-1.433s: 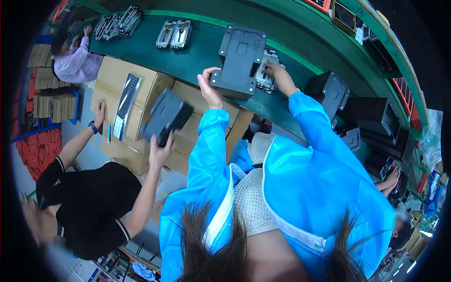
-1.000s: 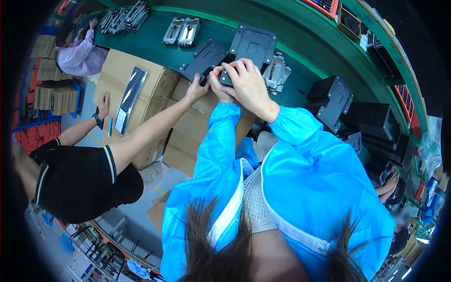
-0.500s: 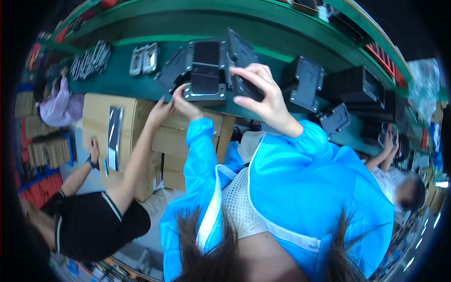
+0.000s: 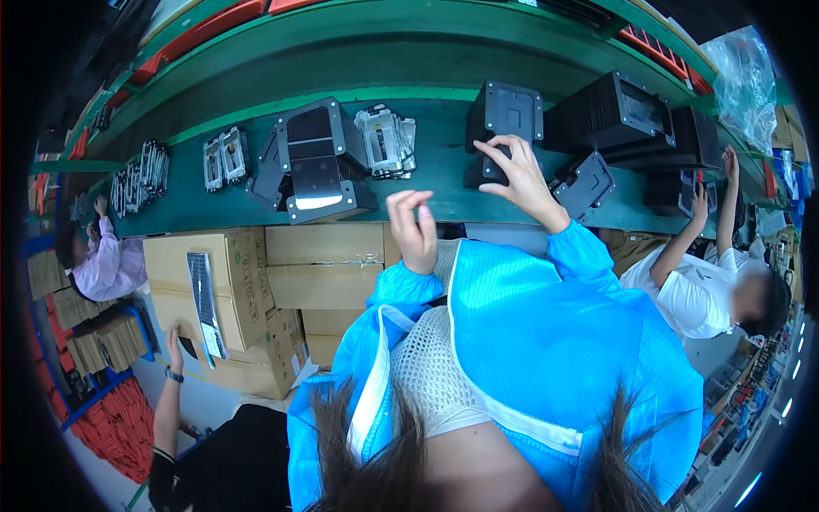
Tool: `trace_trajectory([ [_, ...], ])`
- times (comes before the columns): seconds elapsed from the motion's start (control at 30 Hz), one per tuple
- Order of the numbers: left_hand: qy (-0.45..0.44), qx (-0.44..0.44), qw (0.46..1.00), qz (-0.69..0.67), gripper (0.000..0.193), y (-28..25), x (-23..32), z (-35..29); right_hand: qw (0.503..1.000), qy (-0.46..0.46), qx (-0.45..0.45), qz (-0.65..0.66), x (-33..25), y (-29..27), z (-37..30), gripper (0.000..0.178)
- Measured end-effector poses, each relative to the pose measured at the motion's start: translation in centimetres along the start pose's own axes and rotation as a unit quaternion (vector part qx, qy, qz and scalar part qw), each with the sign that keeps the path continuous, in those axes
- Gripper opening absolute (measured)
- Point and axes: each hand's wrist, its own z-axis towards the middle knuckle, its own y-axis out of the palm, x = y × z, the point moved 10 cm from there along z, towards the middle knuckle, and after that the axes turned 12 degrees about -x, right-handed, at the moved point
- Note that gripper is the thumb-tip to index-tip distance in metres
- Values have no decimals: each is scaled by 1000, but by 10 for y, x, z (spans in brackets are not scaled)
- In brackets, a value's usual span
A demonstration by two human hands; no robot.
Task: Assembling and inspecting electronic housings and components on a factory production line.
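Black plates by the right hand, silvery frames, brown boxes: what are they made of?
Black stacked rectangular plates: plastic or painted metal, perhaps; dark and mostly matt, with small shiny corner spots.
Silvery openwork frames: maybe metal, from their pale grey shine, or plastic.
Brown straight-sided boxes: most likely cardboard; dull tan sides, shiny tape.

The left hand (image 4: 415,232) is hanging just off the front edge of the green bench (image 4: 444,141), with its fingers bending loosely and holding nothing. The right hand (image 4: 525,183) is hovering in front of a black stack (image 4: 512,113), thumb and fingers standing wide apart; it is hard to tell if they are touching it. Near the front edge, to the right, a black plate (image 4: 585,184) is lying crooked. To the left, a shiny-topped dark stack (image 4: 320,154) is standing, with silver frames (image 4: 386,147) lying just beside it. Cardboard boxes (image 4: 324,286) are sitting below the front edge.
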Motion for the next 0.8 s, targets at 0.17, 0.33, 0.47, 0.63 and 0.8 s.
trace_trajectory([
  [0.17,-62,-145,986,-60,27,76,-37,24,998,-9,1,-67,11,10,-1,63],
  [0.33,-39,-236,970,-45,47,137,-70,43,998,-32,-5,51,23,23,2,61],
  [0.47,-48,-245,963,-104,53,148,-77,45,996,-35,11,86,27,16,1,58],
  [0.63,-85,-266,953,-117,53,150,-72,45,976,-13,75,204,33,-32,-16,56],
  [0.8,-93,-288,944,-128,53,152,-69,46,864,77,138,479,27,-63,-71,54],
])
